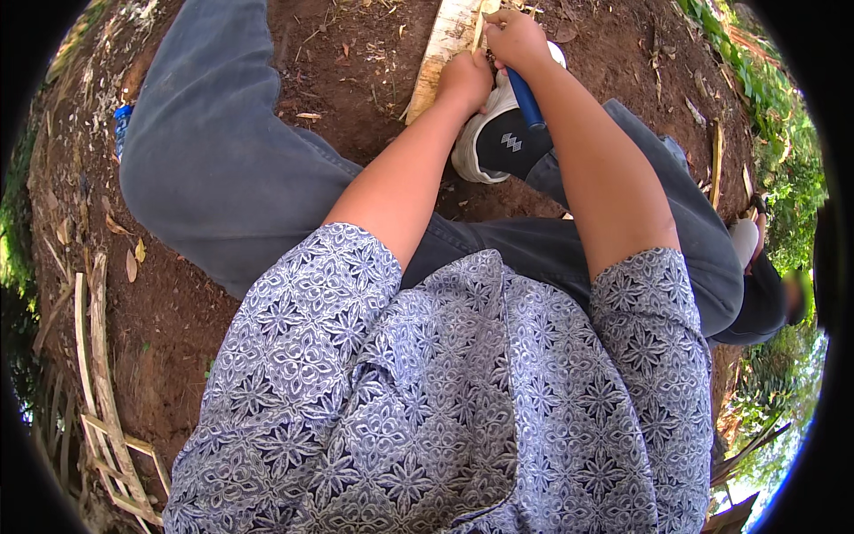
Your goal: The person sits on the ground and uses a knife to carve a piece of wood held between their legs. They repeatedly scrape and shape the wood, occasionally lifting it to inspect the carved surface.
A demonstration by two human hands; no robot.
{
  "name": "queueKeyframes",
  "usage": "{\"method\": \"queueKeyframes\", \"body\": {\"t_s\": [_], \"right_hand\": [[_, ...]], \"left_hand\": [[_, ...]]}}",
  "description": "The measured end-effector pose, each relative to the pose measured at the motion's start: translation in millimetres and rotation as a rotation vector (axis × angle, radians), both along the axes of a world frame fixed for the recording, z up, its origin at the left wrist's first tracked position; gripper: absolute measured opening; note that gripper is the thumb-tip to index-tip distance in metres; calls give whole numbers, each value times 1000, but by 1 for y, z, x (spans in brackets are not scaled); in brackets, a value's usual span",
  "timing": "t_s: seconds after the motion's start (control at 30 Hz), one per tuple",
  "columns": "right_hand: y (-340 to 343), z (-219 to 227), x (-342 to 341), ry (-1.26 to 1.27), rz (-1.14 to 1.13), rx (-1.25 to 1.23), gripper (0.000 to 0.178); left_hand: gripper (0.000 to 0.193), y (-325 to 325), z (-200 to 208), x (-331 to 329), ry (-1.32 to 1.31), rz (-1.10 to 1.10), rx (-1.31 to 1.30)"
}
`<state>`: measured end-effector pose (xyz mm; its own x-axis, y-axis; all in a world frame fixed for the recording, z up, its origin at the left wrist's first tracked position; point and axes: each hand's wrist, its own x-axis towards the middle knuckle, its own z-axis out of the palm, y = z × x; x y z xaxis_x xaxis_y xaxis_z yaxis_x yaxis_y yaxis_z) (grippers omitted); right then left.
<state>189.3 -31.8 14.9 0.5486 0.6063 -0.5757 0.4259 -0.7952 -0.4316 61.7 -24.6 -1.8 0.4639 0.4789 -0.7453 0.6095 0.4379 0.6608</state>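
My left hand (465,82) is closed around a thin pale wooden strip (480,28), its thumb on top. Just right of it and slightly farther off, my right hand (519,43) is closed, with its fingertips at the strip's upper part. A tool with a blue handle (525,100) runs back from the right palm beneath the forearm; its working end is hidden. Beside and under the left hand lies a rough light wooden board (436,64). Close below both hands is my foot in a black sock (507,142) and a whitish shoe (464,153).
My bent legs in dark trousers (205,169) frame the brown dirt ground (342,53). Long wooden strips (100,356) lie at the left. A blue object (123,120) sits past my left knee. Another person (756,294) is at the right, near green plants (792,151).
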Motion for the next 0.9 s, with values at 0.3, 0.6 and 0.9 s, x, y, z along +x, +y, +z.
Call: {"method": "queueKeyframes", "body": {"t_s": [0.3,0.6,0.9], "right_hand": [[-12,-2,27,49,-95,65,36],[-23,34,-1,152,-17,37,33],[-17,14,-3,121,-9,70,36]], "left_hand": [[45,-8,12,-7,21,-14,-37],[43,-14,-12,-9,-29,12,62],[43,-11,-8,-1,95,-59,134]]}}
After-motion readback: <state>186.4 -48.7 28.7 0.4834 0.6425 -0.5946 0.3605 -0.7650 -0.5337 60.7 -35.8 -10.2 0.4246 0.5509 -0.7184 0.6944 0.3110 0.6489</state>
